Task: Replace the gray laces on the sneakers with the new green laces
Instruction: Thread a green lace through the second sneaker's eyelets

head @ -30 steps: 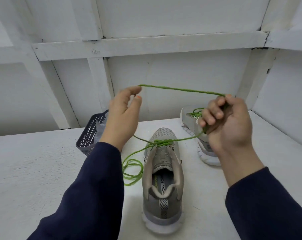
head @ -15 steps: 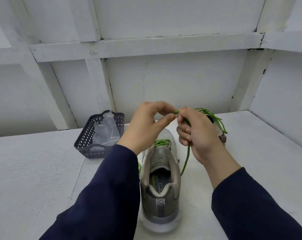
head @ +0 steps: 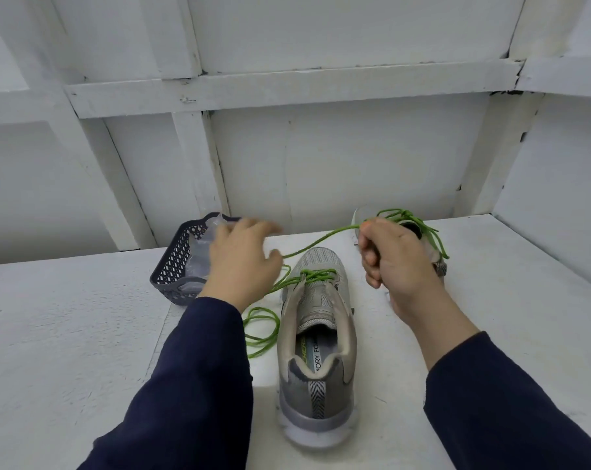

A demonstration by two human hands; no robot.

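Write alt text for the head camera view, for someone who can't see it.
A person's right hand grips a green lace threaded through a gray sneaker on a white table, while the open left hand hovers beside the strand. A dark basket sits behind, to the left.

my left hand [head: 243, 259]: raised, fingers loosely spread, blurred | my right hand [head: 397, 261]: raised, fist curled round green lace [head: 321, 238]

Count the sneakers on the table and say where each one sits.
2. The near sneaker stands between the arms, heel toward the camera. The far sneaker sits behind it to the right, mostly hidden by the right hand, which grips a green lace.
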